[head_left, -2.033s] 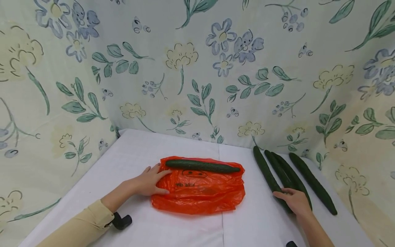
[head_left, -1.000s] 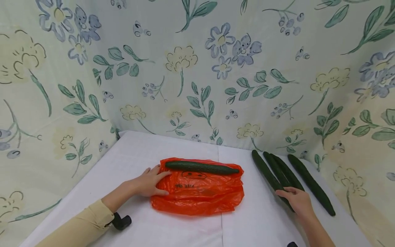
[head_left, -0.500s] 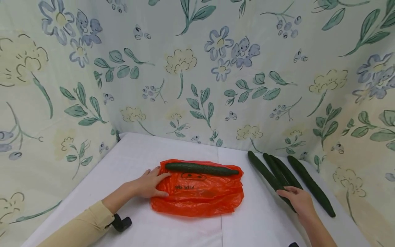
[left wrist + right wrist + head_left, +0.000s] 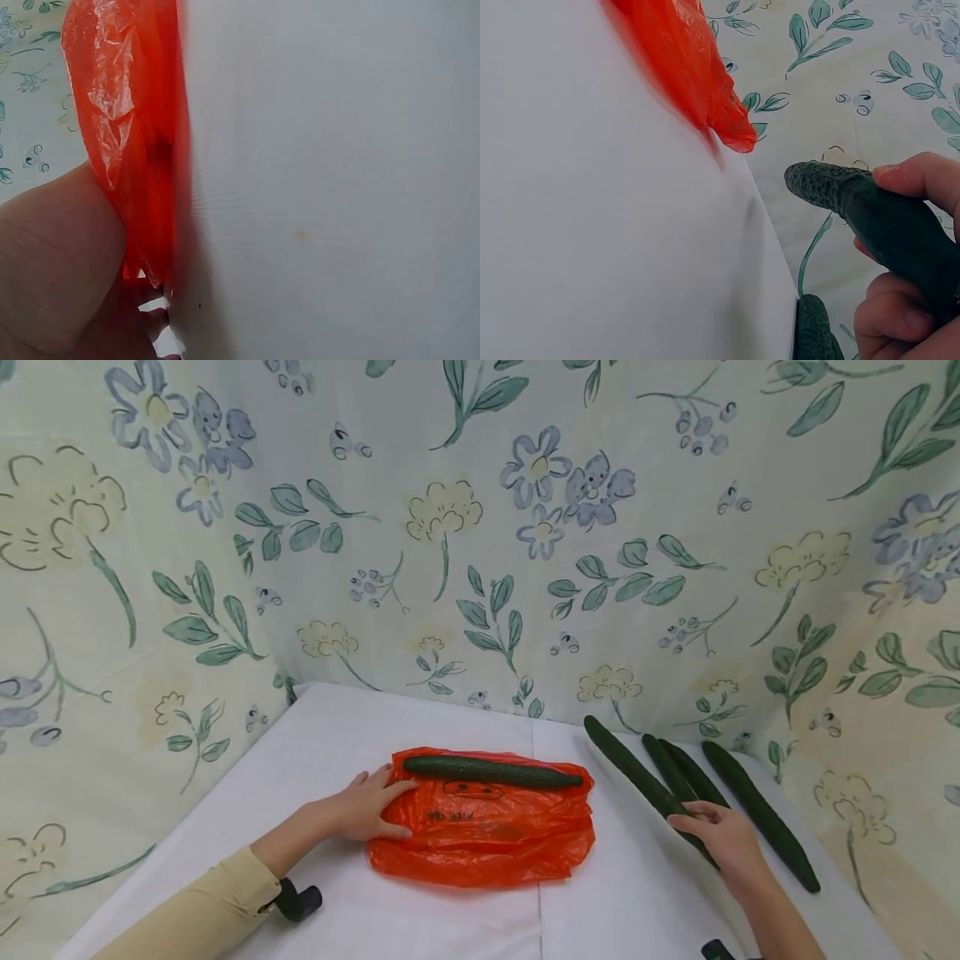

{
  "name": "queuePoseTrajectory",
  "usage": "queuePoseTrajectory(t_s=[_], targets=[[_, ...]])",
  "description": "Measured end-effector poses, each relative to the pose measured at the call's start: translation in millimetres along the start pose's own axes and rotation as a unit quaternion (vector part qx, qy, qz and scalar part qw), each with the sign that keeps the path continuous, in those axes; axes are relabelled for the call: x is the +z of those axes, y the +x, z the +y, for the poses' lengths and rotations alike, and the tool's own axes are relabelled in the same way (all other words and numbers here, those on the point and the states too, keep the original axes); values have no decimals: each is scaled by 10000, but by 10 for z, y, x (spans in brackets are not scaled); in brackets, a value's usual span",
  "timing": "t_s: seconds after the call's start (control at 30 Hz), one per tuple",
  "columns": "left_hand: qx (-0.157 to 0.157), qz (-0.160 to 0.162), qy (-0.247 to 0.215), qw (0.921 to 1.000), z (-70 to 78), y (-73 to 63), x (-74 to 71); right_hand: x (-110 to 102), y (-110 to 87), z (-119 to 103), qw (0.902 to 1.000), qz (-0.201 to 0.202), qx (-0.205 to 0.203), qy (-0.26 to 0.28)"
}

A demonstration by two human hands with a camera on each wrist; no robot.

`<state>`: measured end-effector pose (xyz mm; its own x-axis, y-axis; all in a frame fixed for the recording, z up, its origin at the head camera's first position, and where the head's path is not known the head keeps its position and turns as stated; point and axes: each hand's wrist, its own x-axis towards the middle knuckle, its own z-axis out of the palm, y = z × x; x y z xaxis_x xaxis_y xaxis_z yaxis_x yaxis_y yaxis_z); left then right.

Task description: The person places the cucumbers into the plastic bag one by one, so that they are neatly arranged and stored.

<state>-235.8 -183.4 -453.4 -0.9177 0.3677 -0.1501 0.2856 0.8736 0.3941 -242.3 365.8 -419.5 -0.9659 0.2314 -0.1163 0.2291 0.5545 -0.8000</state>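
My right hand (image 4: pixel 723 842) grips a long dark green cucumber (image 4: pixel 628 764) near its close end, thumb on one side and fingers round the other. In the right wrist view the held cucumber (image 4: pixel 900 229) appears raised off the white surface. My left hand (image 4: pixel 366 808) rests with spread fingers on the left edge of a crinkled red plastic bag (image 4: pixel 487 852). Another cucumber (image 4: pixel 491 771) lies across the far side of that bag. Seen from the left wrist, the thumb lies against the red bag (image 4: pixel 116 97), and the other fingers are partly hidden beyond it.
Right of the held cucumber lie more cucumbers: two close together, one of them the nearer cucumber (image 4: pixel 666 767), and a separate cucumber (image 4: pixel 761 817) farther right. A white cloth (image 4: pixel 420 918) covers the table. Floral curtains (image 4: pixel 450 568) stand behind and at both sides.
The cucumber in my right hand has come up and its far end has swung left, away from the neighbouring cucumbers. My left hand and the bag stay put.
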Motion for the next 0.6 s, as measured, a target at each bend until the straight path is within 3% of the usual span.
queuePoseTrajectory(t_s=[0.6], targets=[[-46, -13, 36, 10000, -26, 28, 19, 111, 17, -433, 9900, -708, -1053, -619]])
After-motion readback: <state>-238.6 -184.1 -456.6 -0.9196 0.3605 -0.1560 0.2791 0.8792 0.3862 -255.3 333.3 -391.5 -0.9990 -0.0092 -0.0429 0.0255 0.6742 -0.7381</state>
